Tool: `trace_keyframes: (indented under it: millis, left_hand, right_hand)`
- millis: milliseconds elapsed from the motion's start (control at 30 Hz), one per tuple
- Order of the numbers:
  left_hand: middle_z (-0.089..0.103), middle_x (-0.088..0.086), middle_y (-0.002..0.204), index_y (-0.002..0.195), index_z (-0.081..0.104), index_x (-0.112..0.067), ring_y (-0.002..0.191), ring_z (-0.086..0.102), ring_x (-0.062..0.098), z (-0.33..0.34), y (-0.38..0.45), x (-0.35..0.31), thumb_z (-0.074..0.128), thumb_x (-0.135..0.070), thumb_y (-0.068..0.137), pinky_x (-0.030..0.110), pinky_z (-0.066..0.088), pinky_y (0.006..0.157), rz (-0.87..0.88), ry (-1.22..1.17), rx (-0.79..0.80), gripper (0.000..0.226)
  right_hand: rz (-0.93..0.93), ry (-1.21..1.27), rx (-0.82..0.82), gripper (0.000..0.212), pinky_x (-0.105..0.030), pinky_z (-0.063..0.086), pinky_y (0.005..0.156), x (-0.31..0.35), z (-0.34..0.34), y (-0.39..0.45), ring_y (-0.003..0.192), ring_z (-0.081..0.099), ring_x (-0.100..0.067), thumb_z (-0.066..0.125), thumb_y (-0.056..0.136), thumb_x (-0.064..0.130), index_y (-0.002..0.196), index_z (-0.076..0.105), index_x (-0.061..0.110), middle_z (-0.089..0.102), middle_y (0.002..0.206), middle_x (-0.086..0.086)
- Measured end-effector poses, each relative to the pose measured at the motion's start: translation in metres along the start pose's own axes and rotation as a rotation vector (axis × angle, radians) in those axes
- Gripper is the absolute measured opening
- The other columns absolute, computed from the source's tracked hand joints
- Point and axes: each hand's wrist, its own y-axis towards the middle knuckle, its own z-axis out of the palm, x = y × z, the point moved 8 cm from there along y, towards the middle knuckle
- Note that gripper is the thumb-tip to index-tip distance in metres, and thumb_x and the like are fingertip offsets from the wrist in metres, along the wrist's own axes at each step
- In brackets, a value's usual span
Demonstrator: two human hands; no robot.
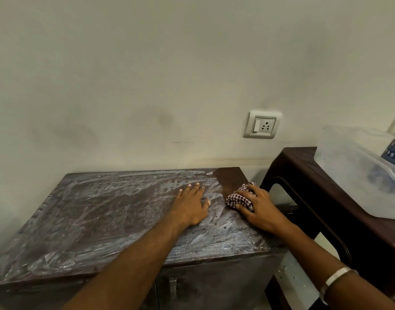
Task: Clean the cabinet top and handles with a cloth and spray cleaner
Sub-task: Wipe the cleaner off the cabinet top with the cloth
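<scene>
Two hands on streaky cabinet top (98, 215); right hand (259, 209) presses crumpled checked cloth (237, 199).

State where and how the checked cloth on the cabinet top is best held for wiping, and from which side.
Probably from above: the checked cloth lies bunched flat on the cabinet top, so a spread palm with fingers curled over its far edge pins it, much as the right hand does. The left hand rests flat alongside.
</scene>
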Motion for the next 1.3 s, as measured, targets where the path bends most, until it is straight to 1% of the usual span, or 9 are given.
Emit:
trace_keyframes:
  millis: [100,233,367,533,667,733,933,1100,1300]
  left_hand:
    - [-0.001,0.002,0.164,0.156,0.006,-0.019,0.151,-0.003,0.022,0.002,-0.003,-0.002,0.024,-0.045,0.103,0.042,-0.004,0.120,-0.004,0.002,0.012,0.062]
    - [-0.002,0.002,0.164,0.156,0.007,-0.018,0.151,-0.003,0.022,0.005,-0.005,-0.002,0.025,-0.045,0.103,0.042,-0.004,0.120,-0.006,0.006,0.011,0.062]
    - [-0.002,0.001,0.164,0.156,0.007,-0.018,0.151,-0.003,0.022,0.007,-0.007,-0.002,0.024,-0.046,0.103,0.042,-0.003,0.121,-0.009,0.013,0.007,0.062]
    - [-0.002,0.001,0.164,0.156,0.007,-0.018,0.151,-0.003,0.022,0.007,-0.008,-0.004,0.025,-0.046,0.103,0.042,-0.004,0.121,-0.010,0.015,0.011,0.062]
    - [-0.002,0.001,0.164,0.156,0.006,-0.019,0.151,-0.004,0.022,0.008,-0.007,-0.005,0.025,-0.046,0.103,0.043,-0.004,0.120,-0.008,0.016,0.011,0.063]
    - [-0.002,0.001,0.164,0.156,0.006,-0.018,0.151,-0.004,0.022,0.009,-0.008,-0.005,0.025,-0.046,0.103,0.042,-0.004,0.120,-0.006,0.016,0.013,0.063]
    - [-0.002,0.001,0.164,0.156,0.007,-0.018,0.151,-0.004,0.022,0.010,-0.010,-0.006,0.026,-0.046,0.103,0.043,-0.003,0.121,-0.006,0.013,0.012,0.063]
    - [-0.002,0.002,0.164,0.156,0.007,-0.017,0.151,-0.003,0.022,0.008,-0.014,-0.010,0.025,-0.045,0.103,0.043,-0.003,0.122,-0.008,0.013,0.012,0.063]
    - [-0.001,0.002,0.164,0.156,0.008,-0.017,0.151,-0.002,0.023,0.008,-0.018,-0.010,0.025,-0.045,0.103,0.043,-0.002,0.122,0.003,0.021,0.005,0.062]
  right_hand:
    - [-0.060,0.007,-0.004,0.054,-0.041,0.022,0.117,0.001,-0.002,-0.017,0.139,0.024,-0.023,0.054,0.088,0.051,0.138,0.044,0.033,0.029,0.150,-0.001]
    - [-0.060,0.016,-0.017,0.053,-0.040,0.025,0.116,-0.010,-0.007,-0.024,0.138,0.027,-0.022,0.056,0.087,0.052,0.136,0.047,0.033,0.031,0.149,0.000]
    - [0.000,-0.002,-0.014,0.053,-0.041,0.022,0.117,-0.007,-0.002,-0.010,0.138,0.025,-0.027,0.055,0.088,0.050,0.137,0.046,0.030,0.030,0.151,-0.004]
    - [-0.033,-0.030,-0.007,0.053,-0.042,0.018,0.118,0.010,0.002,-0.015,0.140,0.021,-0.025,0.053,0.089,0.051,0.138,0.043,0.034,0.028,0.151,-0.002]
    - [-0.098,-0.027,0.019,0.055,-0.045,0.023,0.116,0.005,0.002,-0.027,0.139,0.024,-0.021,0.049,0.087,0.058,0.137,0.043,0.038,0.030,0.150,0.002]
    - [-0.086,-0.016,0.019,0.054,-0.045,0.025,0.116,0.000,0.000,-0.026,0.138,0.026,-0.022,0.052,0.087,0.055,0.137,0.044,0.036,0.030,0.149,0.001]
    - [0.014,-0.030,0.000,0.054,-0.041,0.017,0.118,0.006,0.003,-0.011,0.140,0.020,-0.027,0.053,0.090,0.049,0.140,0.042,0.032,0.026,0.153,-0.004]
    - [-0.063,-0.016,0.003,0.055,-0.040,0.013,0.119,0.025,0.007,-0.026,0.143,0.014,-0.022,0.050,0.091,0.051,0.141,0.038,0.033,0.022,0.155,0.000]
    - [-0.119,-0.045,-0.004,0.053,-0.035,0.014,0.117,0.015,0.001,-0.037,0.141,0.021,-0.021,0.051,0.089,0.052,0.139,0.042,0.035,0.027,0.152,0.000]
